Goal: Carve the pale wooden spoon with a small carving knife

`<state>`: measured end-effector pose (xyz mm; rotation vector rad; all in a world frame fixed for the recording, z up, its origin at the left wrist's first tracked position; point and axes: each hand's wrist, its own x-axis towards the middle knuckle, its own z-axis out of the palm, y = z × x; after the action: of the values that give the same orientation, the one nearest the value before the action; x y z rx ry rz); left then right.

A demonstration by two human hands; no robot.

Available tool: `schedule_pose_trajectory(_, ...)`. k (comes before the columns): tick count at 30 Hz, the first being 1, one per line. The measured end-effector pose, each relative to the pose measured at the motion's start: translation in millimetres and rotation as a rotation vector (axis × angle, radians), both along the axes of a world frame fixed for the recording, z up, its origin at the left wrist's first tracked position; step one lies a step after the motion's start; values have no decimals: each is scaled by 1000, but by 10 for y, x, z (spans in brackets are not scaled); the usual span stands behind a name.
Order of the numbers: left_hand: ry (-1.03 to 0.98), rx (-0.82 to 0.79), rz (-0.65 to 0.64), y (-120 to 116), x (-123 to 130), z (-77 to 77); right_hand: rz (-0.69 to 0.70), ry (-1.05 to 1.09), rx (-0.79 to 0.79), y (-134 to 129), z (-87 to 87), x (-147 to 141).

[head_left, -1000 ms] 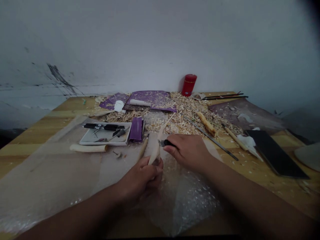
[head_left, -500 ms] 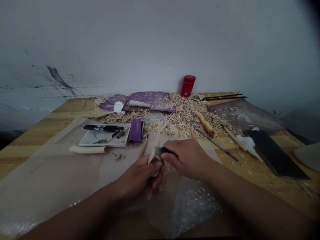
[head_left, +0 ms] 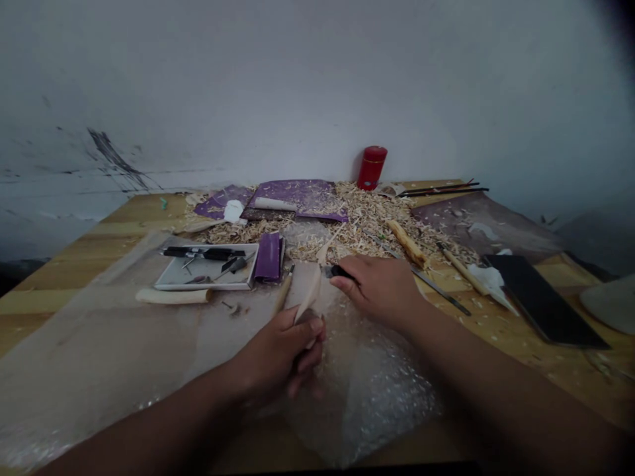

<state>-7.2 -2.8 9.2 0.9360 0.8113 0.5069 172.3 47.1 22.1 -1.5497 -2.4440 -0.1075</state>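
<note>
- Over my remote view, my left hand (head_left: 285, 340) grips a pale wooden piece (head_left: 311, 294) above a plastic sheet (head_left: 133, 344).
- I hold a black-handled blade (head_left: 340, 271) in my closed right hand (head_left: 384, 287), near the wood; contact is unclear.
- Wood shavings (head_left: 370, 218) lie beyond.

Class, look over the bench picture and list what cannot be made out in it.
All in the head view:
- The near end of the carved wood: hidden by the left hand.
- Most of the knife's handle: covered by the right hand.
- The pale round thing: cut off by the right edge.
- The mark on the red canister: too small to read.
- The forearms' near ends: lost in shadow.
</note>
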Motion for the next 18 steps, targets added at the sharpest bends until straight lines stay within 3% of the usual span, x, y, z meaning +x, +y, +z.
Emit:
schedule_pose_trajectory(4, 26, -42, -130, -46, -10, -27, -384, 44, 71, 225, 29, 324)
schedule_pose_trajectory(6, 25, -47, -147, -48, -14, -38, -449, 97, 118, 265, 41, 443)
schedule_pose_trajectory(8, 12, -18, -99, -25, -10, -39, -350, 135, 104, 226, 36, 437)
schedule_pose_trajectory(14, 31, 77, 48, 101, -9, 1, 201, 165, -95, -77, -33, -14)
schedule_pose_trajectory(18, 101, 125, 84, 131, -37, 13, 289, 133, -160, -148, -62, -120)
